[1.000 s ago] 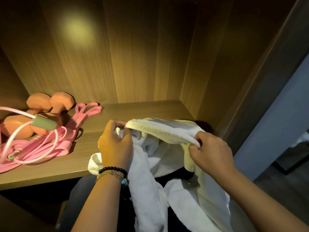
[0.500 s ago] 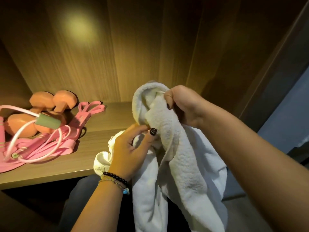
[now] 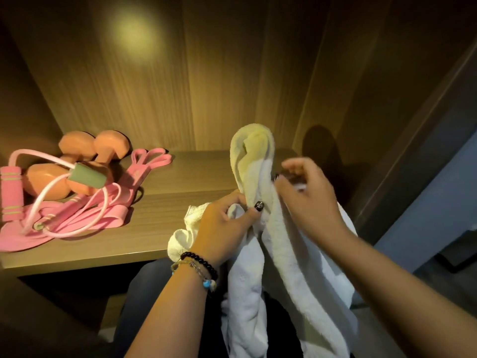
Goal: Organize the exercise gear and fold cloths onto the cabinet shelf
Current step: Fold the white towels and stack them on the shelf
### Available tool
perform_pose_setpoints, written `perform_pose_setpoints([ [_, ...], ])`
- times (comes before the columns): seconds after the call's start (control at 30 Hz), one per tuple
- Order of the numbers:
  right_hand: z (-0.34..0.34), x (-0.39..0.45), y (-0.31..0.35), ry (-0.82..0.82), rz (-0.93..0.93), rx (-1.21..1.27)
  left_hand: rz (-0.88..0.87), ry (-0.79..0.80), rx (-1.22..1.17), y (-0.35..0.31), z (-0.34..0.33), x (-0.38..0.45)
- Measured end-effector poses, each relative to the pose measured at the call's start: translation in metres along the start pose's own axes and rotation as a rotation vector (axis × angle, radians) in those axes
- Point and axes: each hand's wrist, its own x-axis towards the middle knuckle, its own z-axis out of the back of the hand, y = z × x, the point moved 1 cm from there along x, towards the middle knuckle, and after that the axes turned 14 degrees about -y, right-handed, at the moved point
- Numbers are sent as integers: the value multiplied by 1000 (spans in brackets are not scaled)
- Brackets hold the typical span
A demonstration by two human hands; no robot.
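Right hand lowered beside towel, left hand pinching it

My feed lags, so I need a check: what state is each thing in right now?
White towel: unfolded, bunched, hanging off the shelf edge.
Left hand: pinches the towel.
Right hand: blurred, grip unclear.
Dumbbells: lying on the shelf.
Jump rope: loose, draped over the dumbbells.
Pink bands: piled.

Legible text: none found.
You have no readable label, brand, number or sign here; a faint mark on the pink resistance band is too blurred for you to read.
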Motion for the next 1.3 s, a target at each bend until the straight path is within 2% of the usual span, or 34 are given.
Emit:
perform_pose_setpoints([
  [0.07,11,-28,-16,56,95,-54,51,-42,-59,2,2,3],
  [0.17,14,-47,-40,207,112,-156,139,-70,-154,2,5,3],
  [0.23,14,-40,-46,196,181,-198,161,-84,-158,3,5,2],
  [0.3,17,-23,-42,97,197,-180,126,-107,-51,3,4,0],
  [0.37,25,-2,-31,61,131,-55,49,-54,119,4,2,-2],
  [0.43,30,18,-16,124,76,72,0,65,271,5,-4,-3],
  [0.5,33,35,-2,172,99,106,-32,150,399,8,-10,-1],
  [0.6,30,58,9,208,113,93,-69,189,513,12,-15,4],
  [0.7,25,77,-1,229,-3,123,-80,166,493,15,-19,7],
  [0.77,22,90,-19,155,-72,14,-66,98,418,15,-19,10],
  [0.87,21,85,-49,-10,-140,-347,48,31,97,13,-16,14],
  [0.93,24,57,-55,-264,66,-389,133,63,-104,12,-11,14],
  [1.0,26,19,-55,-462,388,-214,212,98,-244,9,-10,12],
  [1.03,24,-3,-55,-445,493,-134,235,107,-295,8,-10,10],
  [1.1,15,-45,-57,-263,521,-34,254,103,-344,5,-13,9],
  [1.2,-4,-82,-60,-17,299,-22,266,69,-343,2,-18,2],
  [1.3,-13,-83,-61,21,96,32,266,22,-350,-1,-21,-8],
])
